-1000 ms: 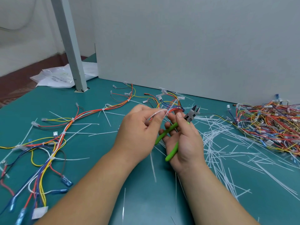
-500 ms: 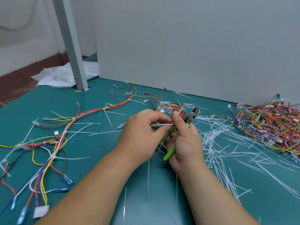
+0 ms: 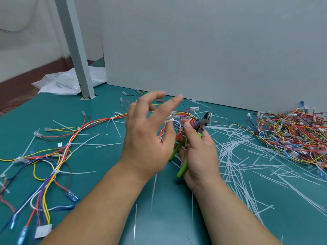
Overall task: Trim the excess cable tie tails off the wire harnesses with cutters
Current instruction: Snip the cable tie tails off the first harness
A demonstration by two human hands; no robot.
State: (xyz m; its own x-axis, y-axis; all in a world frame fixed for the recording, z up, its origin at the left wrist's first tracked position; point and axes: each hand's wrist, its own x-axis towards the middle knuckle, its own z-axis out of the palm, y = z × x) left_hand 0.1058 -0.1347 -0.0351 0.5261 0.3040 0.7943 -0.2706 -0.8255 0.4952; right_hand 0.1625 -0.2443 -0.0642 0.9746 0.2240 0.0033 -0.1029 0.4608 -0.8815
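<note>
My right hand [image 3: 200, 152] grips the green-handled cutters [image 3: 203, 124], whose dark jaws point up and to the right. Its thumb also presses a bunch of coloured wires [image 3: 182, 117] of a harness against the cutters. My left hand [image 3: 146, 137] hovers just left of that bunch with its fingers spread and straight, holding nothing. The harness [image 3: 70, 140] runs off to the left across the green table [image 3: 106, 174], with white cable tie tails sticking out along it.
A heap of harnesses [image 3: 292, 135] lies at the right. Cut white tie tails [image 3: 244, 161] litter the table right of my hands. A grey post [image 3: 77, 55] stands at back left beside a plastic bag [image 3: 60, 84]. A grey panel [image 3: 212, 50] walls the back.
My left hand has let go of the white tie tail that it pinched and has lifted with its fingers spread. My right hand has stayed put with the cutters.
</note>
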